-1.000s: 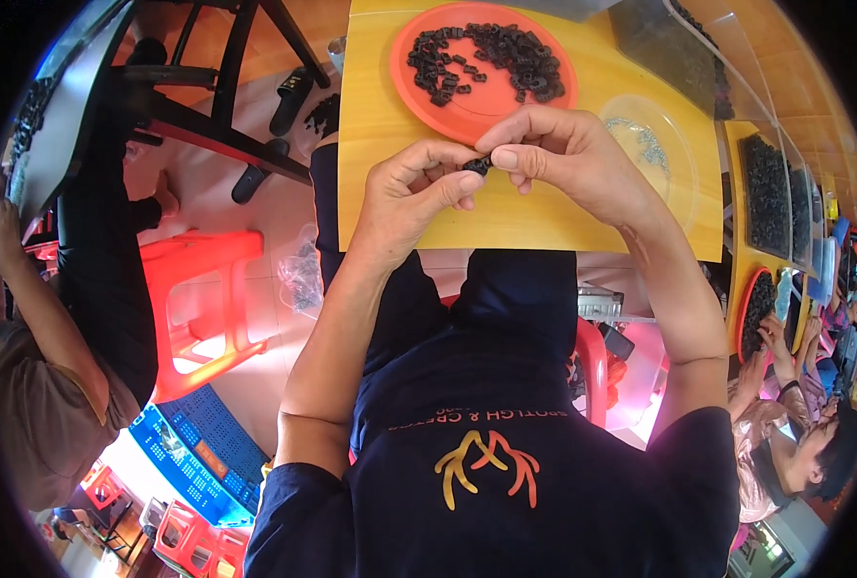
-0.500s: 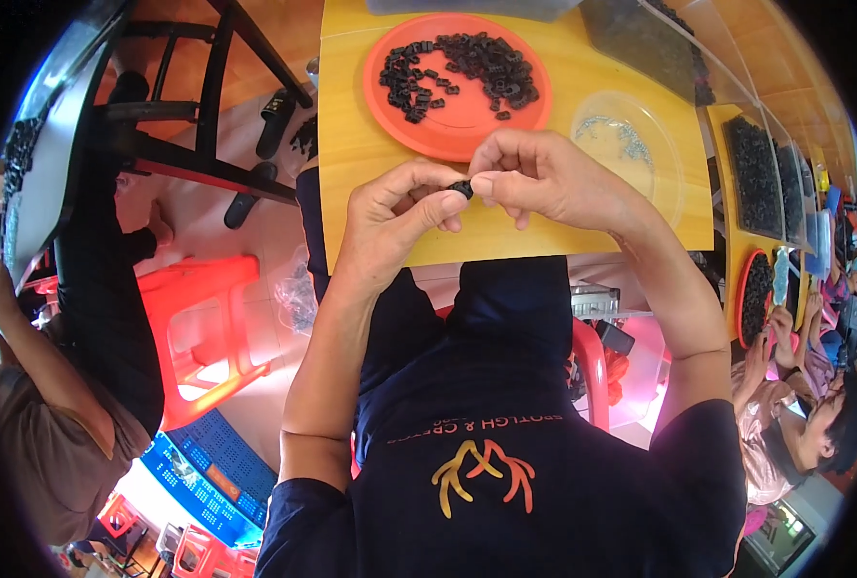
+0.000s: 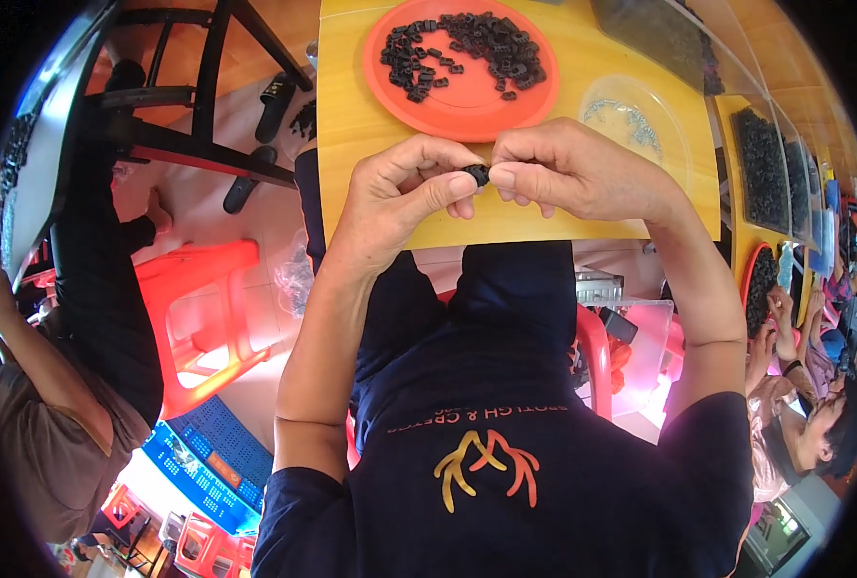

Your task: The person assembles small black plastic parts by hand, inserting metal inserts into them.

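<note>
Over the near part of the yellow table, my left hand pinches a small black plastic part between thumb and fingertips. My right hand is closed in a pinch at the part's right side; whatever its fingertips hold, if anything, is too small to make out. Just beyond my hands lies a round red plate bearing many loose black pieces of similar look. To its right, a shallow clear dish contains small silvery bits.
A clear bin with dark pieces stands at the far right of the table. Left of me are a red stool, a black metal frame and a seated person. Another person works at right beside a red plate.
The pinch on the black part continues, with both hands appearing slightly further right. The table and plate sit a little higher in the picture, as the view has shifted.
</note>
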Tool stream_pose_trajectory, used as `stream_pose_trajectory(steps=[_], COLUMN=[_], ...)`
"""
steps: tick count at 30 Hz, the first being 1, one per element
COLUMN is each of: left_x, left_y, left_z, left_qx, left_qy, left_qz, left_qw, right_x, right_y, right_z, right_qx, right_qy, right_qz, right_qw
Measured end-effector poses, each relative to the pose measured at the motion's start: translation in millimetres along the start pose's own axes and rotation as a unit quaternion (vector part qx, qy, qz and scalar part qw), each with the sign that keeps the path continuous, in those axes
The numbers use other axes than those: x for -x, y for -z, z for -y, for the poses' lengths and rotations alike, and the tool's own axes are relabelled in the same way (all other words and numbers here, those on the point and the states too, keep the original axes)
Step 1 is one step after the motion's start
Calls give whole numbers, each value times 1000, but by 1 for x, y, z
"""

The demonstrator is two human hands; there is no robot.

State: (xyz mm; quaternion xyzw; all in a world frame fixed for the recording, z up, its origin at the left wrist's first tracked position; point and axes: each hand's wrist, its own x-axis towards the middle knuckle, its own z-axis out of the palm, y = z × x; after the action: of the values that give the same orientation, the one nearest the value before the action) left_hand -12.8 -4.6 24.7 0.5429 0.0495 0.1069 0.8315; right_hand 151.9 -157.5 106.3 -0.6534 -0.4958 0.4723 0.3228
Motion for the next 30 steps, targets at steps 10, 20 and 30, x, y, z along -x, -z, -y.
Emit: stream_pose_trajectory(steps=[10,20,30], left_x=[1,-5,-14], left_y=[-5,-19,-16], left_z=[-9,-16,-20], left_qx=[-46,-62,-126], left_qy=[30,44,-71], left_qz=[64,63,45], left_qw=[996,995,989], right_x=[16,25,21], right_y=[-11,-6,-19], right_z=[9,15,-14], right_qx=[77,71,-251], right_qy=[-2,-34,3], right_qz=[16,-23,-16], right_qw=[997,997,968])
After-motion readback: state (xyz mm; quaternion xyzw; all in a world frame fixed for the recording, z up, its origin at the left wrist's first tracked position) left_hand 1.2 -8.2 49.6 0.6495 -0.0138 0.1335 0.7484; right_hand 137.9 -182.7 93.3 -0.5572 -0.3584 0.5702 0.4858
